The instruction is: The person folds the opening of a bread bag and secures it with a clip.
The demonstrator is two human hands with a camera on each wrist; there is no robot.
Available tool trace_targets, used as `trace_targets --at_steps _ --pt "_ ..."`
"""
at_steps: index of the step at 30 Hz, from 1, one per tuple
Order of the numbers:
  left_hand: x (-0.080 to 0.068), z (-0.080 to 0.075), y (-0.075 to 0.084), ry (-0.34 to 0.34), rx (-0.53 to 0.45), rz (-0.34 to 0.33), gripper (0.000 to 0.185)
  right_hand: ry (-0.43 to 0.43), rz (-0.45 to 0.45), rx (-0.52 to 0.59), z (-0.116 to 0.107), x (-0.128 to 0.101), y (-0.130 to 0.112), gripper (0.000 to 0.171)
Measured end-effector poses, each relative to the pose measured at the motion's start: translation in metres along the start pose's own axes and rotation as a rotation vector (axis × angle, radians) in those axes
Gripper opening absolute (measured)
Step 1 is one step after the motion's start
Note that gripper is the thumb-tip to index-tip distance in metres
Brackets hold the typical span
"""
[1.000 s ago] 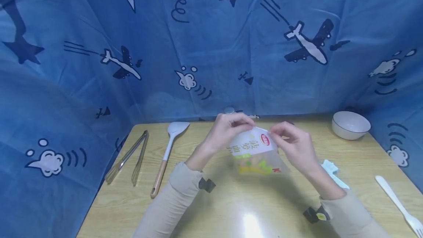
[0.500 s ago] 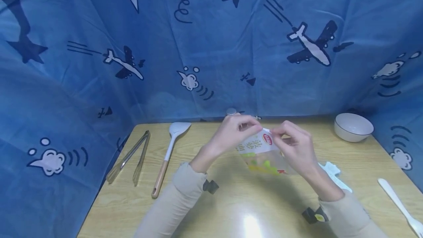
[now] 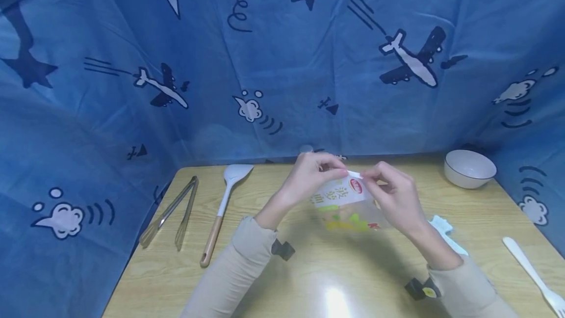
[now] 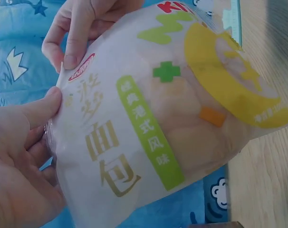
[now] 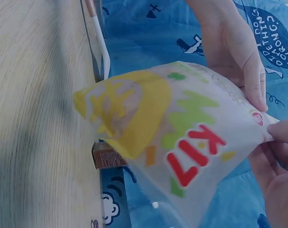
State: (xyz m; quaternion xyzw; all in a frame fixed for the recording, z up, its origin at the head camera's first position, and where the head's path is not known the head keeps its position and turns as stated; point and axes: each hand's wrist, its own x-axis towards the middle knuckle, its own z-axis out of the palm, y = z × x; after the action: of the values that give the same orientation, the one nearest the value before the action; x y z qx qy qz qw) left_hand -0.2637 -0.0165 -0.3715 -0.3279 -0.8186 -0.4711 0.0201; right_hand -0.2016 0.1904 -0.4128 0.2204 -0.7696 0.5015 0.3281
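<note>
Bag: a clear plastic bread bag with white, green and yellow print, held up above the middle of the wooden table, its top edge tilted toward 12 o'clock and its full lower part hanging toward 6 o'clock
Bag contents: pale bread shows through the plastic in the left wrist view; the right wrist view shows red letters near the bottom seam
Left hand: the left hand pinches the top edge of the bag at about its 10 o'clock corner, thumb on the near face, fingers curled behind
Right hand: the right hand pinches the same top edge at about its 2 o'clock corner, thumb and forefinger pressed together on a small white flap beside the red oval logo
Hands to each other: near, just apart along the seal, bag stretched between them
Spatula: a white spatula with a wooden handle lies at 9 o'clock from the bag, well apart
Tongs: metal tongs lie farther out at 9 o'clock, beside the spatula
Bowl: a white bowl stands at 2 o'clock near the table's far corner
Fork: a white fork lies at 4 o'clock by the table edge
Paper: a crumpled white scrap lies at 4 o'clock, just beside the right forearm
Backdrop: blue cloth with planes and stars rises behind the table at 12 o'clock
</note>
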Motion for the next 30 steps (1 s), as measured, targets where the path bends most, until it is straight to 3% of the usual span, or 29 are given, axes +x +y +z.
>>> trace_targets --at_steps 5,10,19,21,27,30 --pt "0.0003 0.0003 0.0027 -0.004 0.017 -0.001 0.008 0.000 0.046 -0.052 -0.0006 0.0006 -0.0003 0.019" --pt "0.0010 -0.0006 0.0060 -0.007 0.023 -0.006 0.008 0.028 0.005 -0.102 0.0005 0.0022 -0.0002 0.017" --pt "0.0029 0.0004 0.0064 -0.033 0.043 -0.026 0.008 0.060 -0.038 -0.078 0.0009 -0.0027 0.0009 0.021" --pt "0.0033 -0.0003 0.0069 -0.026 0.050 -0.014 0.007 0.045 0.000 -0.060 0.0013 -0.0021 -0.0001 0.020" --pt "0.0038 -0.0028 0.0057 -0.035 0.077 0.019 0.007 -0.042 0.227 0.013 0.0035 -0.0014 -0.0002 0.012" --pt "0.0036 -0.0042 0.0041 -0.055 0.083 0.011 0.008 -0.045 0.259 -0.007 0.0049 -0.0015 0.0012 0.009"
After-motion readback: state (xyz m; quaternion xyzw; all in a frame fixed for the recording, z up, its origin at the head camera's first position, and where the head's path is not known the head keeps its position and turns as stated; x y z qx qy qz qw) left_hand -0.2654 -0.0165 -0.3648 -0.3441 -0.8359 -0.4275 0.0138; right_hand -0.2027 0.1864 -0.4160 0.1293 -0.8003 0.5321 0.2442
